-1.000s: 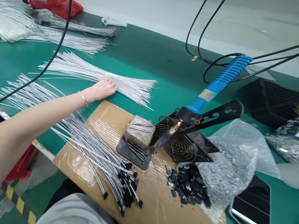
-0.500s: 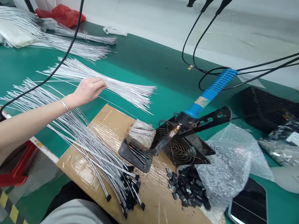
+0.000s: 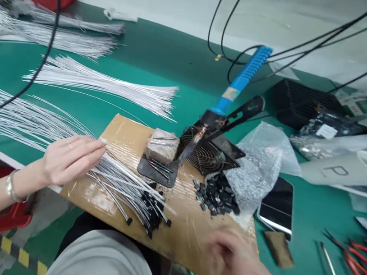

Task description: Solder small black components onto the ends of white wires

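While the far left of the green bench lies strewn with loose fans of white wires, the left hand sits low over the nearest wire bundle, palm down, fingers pressed together and pointing right, their tips resting on the strands where these cross onto the cardboard sheet. A bracelet shows at that wrist. Whether the fingers actually pinch a strand, I cannot tell; they lie flat on the bunch.

Follow the bundle rightward and it narrows to a cluster of black end caps lying on the cardboard, just past the fingertips. Above them sits a small block on a dark metal plate, and there's the soldering iron, blue handle tilted up and away, its tip down at the plate's edge, resting against a black fan grille.

Moving on: a heap of loose black caps lies on the cardboard beside a clear plastic bag, touching its edge. A phone lies flat on the bench just beyond.

Down at the lower right, the right hand comes in blurred over the cardboard's near corner; the fingers look loosely curled, but the blur hides whether they hold anything. Farthest right, red-handled pliers lie on the bench, well apart from both hands.
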Demonstrator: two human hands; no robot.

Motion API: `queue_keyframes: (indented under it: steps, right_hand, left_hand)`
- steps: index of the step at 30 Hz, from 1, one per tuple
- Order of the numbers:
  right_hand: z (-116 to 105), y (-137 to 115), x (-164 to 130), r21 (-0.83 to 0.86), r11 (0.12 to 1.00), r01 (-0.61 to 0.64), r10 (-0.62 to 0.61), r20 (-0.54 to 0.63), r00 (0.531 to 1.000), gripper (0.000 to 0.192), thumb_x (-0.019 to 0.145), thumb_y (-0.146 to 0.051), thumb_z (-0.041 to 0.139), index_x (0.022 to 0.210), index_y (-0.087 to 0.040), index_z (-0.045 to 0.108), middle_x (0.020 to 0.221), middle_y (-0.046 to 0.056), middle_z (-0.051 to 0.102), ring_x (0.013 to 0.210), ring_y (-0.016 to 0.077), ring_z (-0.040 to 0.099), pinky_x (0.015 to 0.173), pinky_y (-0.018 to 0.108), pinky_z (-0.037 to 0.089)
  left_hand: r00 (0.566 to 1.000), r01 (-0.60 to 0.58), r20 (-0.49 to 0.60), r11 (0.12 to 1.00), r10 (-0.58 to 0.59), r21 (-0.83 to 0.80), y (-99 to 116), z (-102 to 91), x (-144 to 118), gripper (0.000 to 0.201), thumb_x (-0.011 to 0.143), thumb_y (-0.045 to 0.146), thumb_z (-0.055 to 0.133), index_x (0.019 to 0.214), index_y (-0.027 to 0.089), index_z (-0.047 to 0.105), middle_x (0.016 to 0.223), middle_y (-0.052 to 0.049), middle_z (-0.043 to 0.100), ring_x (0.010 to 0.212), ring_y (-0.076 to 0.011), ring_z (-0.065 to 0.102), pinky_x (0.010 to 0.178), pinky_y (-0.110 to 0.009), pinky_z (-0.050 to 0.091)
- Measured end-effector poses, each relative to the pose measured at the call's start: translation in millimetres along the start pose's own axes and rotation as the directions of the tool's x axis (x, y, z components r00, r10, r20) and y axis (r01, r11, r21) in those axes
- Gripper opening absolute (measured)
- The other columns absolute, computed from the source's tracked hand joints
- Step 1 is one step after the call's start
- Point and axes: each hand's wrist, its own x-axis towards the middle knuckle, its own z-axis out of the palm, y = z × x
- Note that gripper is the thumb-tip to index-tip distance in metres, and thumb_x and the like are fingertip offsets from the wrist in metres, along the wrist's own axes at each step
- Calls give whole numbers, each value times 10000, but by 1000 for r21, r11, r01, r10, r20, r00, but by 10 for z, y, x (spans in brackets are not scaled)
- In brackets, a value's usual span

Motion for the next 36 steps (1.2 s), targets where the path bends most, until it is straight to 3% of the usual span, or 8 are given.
queue_keyframes:
  steps: [2,6,16,24,28,31,32,36]
  right_hand:
    - [231,-124,27,72,996,-50,39,149,988,396,1018,-458,566,774,-214,762,653,15,579,564,150,508,522,279,396]
    - [508,-263,20,108,986,-129,102,226,969,372,969,-409,678,655,-210,664,637,-5,540,557,133,473,512,269,348]
    - [602,-124,-75,182,979,-89,48,223,974,315,956,-310,721,665,-203,663,628,-19,533,573,122,495,519,253,339]
    - [622,-236,-54,244,943,-229,195,155,968,311,925,-332,765,652,-214,674,639,-25,530,611,130,477,573,281,326]
    - [597,-262,-32,206,960,-190,156,173,973,341,973,-301,699,652,-205,637,648,-20,518,610,130,468,563,288,312]
    - [589,-240,-3,157,986,-57,23,213,977,290,992,-221,657,703,-203,639,666,-21,518,604,120,471,540,269,325]
    - [590,-231,9,147,989,6,-40,229,973,259,991,-186,646,732,-203,643,675,-22,523,607,117,479,538,260,337]
    - [611,-200,46,125,977,170,-199,268,943,194,980,-91,622,821,-201,633,721,-24,542,647,111,511,566,242,378]
  left_hand:
    - [999,-34,32,997,36,-71,146,-24,-63,221,855,6,736,1035,132,718,1000,-142,822,898,-264,798,790,-383,676]
    - [999,-9,47,991,15,-134,260,13,-123,226,867,13,700,1046,146,738,1014,-142,828,917,-277,801,808,-399,685]
    - [999,-8,41,989,14,-150,332,103,-47,222,891,41,705,1081,153,731,999,-128,833,906,-260,805,808,-377,683]
    - [997,-35,57,987,45,-156,429,147,-26,154,945,49,623,1038,151,692,938,-120,835,843,-229,804,773,-354,677]
    - [998,40,55,975,-29,-217,541,173,-14,213,894,31,645,1073,144,672,942,-128,823,803,-220,774,732,-344,650]
    - [962,275,120,866,-247,-418,706,103,214,330,857,61,635,1183,111,628,905,-117,788,743,-215,705,642,-333,584]
    - [916,399,255,769,-310,-500,770,70,323,353,884,96,610,1237,111,607,902,-96,767,736,-199,679,658,-327,574]
    - [772,631,551,477,-317,-612,992,5,718,250,972,104,505,1198,130,610,928,-67,722,807,-168,653,739,-286,540]
